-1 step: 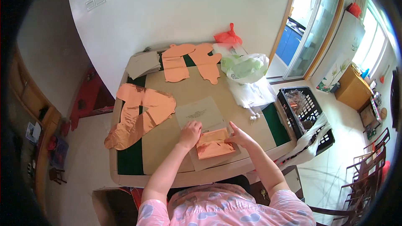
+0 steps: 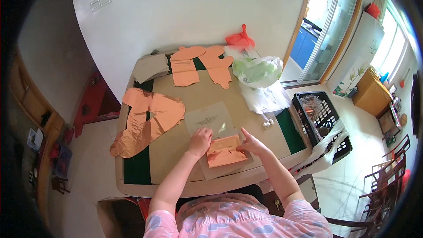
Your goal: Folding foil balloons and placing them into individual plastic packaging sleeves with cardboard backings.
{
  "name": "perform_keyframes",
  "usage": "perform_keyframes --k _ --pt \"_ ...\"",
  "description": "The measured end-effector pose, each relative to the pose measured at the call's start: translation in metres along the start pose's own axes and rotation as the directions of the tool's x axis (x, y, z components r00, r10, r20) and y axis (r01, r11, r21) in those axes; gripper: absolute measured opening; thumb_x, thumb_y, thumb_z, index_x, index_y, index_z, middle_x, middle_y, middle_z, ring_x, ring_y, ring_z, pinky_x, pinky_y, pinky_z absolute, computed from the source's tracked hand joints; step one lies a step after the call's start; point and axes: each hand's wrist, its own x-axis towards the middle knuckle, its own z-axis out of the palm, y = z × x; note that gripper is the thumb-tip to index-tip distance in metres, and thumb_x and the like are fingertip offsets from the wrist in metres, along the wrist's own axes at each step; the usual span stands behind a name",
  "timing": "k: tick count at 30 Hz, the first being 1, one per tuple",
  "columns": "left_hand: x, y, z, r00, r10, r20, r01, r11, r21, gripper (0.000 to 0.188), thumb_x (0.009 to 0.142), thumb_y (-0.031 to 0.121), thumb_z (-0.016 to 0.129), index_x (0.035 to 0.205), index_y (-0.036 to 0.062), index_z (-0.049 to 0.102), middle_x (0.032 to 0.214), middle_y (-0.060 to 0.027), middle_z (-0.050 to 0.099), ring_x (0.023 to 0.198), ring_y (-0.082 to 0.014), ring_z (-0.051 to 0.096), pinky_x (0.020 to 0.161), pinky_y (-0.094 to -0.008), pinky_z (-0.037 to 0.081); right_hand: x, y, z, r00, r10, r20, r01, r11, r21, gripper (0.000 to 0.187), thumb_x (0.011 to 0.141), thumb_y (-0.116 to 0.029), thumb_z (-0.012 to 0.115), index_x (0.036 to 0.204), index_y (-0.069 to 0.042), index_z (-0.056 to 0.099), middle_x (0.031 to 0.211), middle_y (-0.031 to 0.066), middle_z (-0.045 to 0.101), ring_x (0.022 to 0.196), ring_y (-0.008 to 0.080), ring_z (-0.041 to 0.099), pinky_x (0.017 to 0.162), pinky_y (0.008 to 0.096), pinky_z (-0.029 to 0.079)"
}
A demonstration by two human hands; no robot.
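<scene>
A rose-gold foil balloon [image 2: 225, 153], flat and folded into a small rectangle, lies in front of me at the near side of the table. Under it is a clear plastic bag [image 2: 218, 114] with small dark print. My left hand [image 2: 201, 141] has its fingers curled at the balloon's left edge. At the right edge, my right hand [image 2: 253, 143] grips the foil with bent fingers, its thumb pointing away from me. Further left lies an unfolded rose-gold foil balloon [image 2: 154, 117], flat and wrinkled. Two more flat foil balloons, one left [image 2: 185, 72] and one right [image 2: 218, 68], lie toward the wall.
Grey-brown sheets [image 2: 149, 68] are stacked at the far left corner. White and green plastic bags [image 2: 257, 72] and a red tied bag [image 2: 241, 39] sit at the far right. Beside the table's right edge stands a black basket [image 2: 328, 110] with white strips [image 2: 324, 150] over it.
A small bright glint now shows on the plastic bag beyond the folded balloon. My hands and the balloon stay in place.
</scene>
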Motion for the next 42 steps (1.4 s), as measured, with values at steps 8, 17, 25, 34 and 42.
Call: perform_keyframes --k 8,17,25,34,42 --pt "0.002 -0.004 0.0 1.0 -0.003 -0.023 0.003 1.0 -0.007 0.004 0.084 0.012 0.06 0.085 0.0085 0.058 0.089 -0.0088 0.06 0.094 -0.0283 0.058 0.084 -0.0399 0.048 0.005 0.0 -0.006 0.993 -0.007 0.12 -0.002 0.997 0.073 0.099 0.076 -0.005 0.077 0.152 -0.005 0.013 0.072 0.0019 0.052 0.068 0.0109 0.052 0.059 0.0242 0.042" --pt "-0.01 -0.005 0.009 0.995 0.08 -0.056 -0.082 0.996 -0.033 0.006 0.08 0.008 0.062 0.086 0.0081 0.058 0.091 -0.0075 0.058 0.094 -0.029 0.056 0.083 -0.0401 0.048 0.005 -0.009 0.006 0.999 -0.041 0.002 0.04 0.994 0.102 0.103 0.074 0.0 0.075 0.152 -0.006 0.009 0.068 0.002 0.051 0.064 0.0103 0.053 0.058 0.0248 0.044" --pt "-0.018 -0.005 0.022 0.979 0.135 -0.15 -0.111 0.981 0.159 0.009 0.081 0.011 0.055 0.09 0.009 0.058 0.093 -0.0065 0.057 0.093 -0.0253 0.055 0.078 -0.0386 0.046 -0.025 -0.005 0.02 0.811 -0.507 -0.294 0.253 0.755 -0.605 0.072 0.079 -0.02 0.074 0.142 -0.016 0.039 0.114 0.0148 0.056 0.101 0.0296 0.058 0.089 0.0423 0.048" --pt "-0.019 -0.008 0.019 0.987 0.128 -0.098 -0.116 0.985 0.126 0.008 0.081 0.011 0.057 0.089 0.0089 0.059 0.094 -0.0058 0.058 0.094 -0.0253 0.055 0.078 -0.039 0.046 -0.083 0.021 0.025 0.613 -0.715 0.336 0.691 0.278 -0.668 0.045 0.08 -0.023 0.069 0.125 -0.025 0.06 0.137 0.0059 0.046 0.127 0.0251 0.045 0.111 0.0608 0.021" --pt "-0.014 -0.004 0.013 0.989 0.116 -0.088 -0.107 0.989 0.103 0.007 0.082 0.011 0.058 0.088 0.0088 0.059 0.094 -0.0059 0.058 0.095 -0.0252 0.055 0.077 -0.0396 0.046 -0.095 0.022 0.035 0.63 -0.59 0.506 0.682 0.107 -0.724 0.045 0.078 -0.028 0.062 0.123 -0.024 0.062 0.155 0.0067 0.026 0.145 0.0285 0.018 0.114 0.0623 0.008"
